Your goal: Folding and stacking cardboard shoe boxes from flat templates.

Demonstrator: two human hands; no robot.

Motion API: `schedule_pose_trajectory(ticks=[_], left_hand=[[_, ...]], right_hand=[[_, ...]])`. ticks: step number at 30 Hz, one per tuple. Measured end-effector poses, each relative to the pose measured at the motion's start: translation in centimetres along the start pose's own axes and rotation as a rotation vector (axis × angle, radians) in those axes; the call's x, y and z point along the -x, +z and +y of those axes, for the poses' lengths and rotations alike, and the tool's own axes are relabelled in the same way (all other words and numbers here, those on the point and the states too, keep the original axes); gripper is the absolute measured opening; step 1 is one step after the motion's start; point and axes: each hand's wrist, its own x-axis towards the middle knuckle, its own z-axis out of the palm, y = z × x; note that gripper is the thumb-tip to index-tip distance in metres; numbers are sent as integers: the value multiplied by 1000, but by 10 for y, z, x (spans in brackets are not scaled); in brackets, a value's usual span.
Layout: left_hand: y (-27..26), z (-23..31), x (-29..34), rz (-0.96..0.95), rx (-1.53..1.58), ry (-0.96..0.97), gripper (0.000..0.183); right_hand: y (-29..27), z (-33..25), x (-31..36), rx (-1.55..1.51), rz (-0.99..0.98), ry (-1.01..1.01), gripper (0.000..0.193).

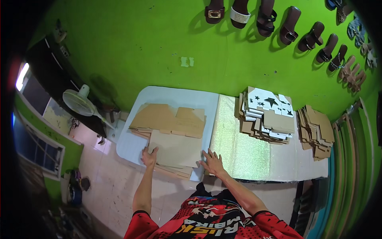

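A stack of flat brown cardboard box blanks (177, 145) lies in front of me on a pale blue-white table (179, 95). The upper part of the stack shows notched flaps, and several sheets fan out unevenly at the near edge. My left hand (149, 156) is at the stack's left edge, thumb and fingers apart, touching or very close to the cardboard. Past the right edge of the stack, my right hand (213, 162) reaches with its fingers spread, nearest the seam between the two tables. Nothing shows in its grasp.
On the shiny cream-covered table (234, 155) to the right stands a pile of white boards with black stars (270, 105), mixed with brown ones. More cardboard blanks (316, 131) are stacked beyond it. A fan (77, 99) stands left. Sandals (292, 26) hang on the green wall.
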Motion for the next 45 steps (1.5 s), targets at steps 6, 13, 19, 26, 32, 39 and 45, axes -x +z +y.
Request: schedule_pose_trajectory(ticks=[6,13,19,26,32,39,45], left_hand=[[16,35,13,-133,-54,-59,88],[-13,43,-6,-265,-118,-148,117],[-16,47,-26,-350,-86,-137,109],[-29,16,-42,-493,12,-30,90],[-31,49,-38,-653,143,-167,106],[-57,70,-27,-685,114,-244,115],[-51,79,-26,-657,148,-250,85]], right_hand=[[20,25,-13,-549,-56,247,110],[36,-3,-11,-597,-182,254,104],[46,-12,-11,-626,-22,347,108],[64,-50,-17,-614,23,398,97],[91,-46,-37,-947,123,551,106],[73,-45,-48,-1194,17,824,123],[56,-34,-46,-1166,72,777,101]])
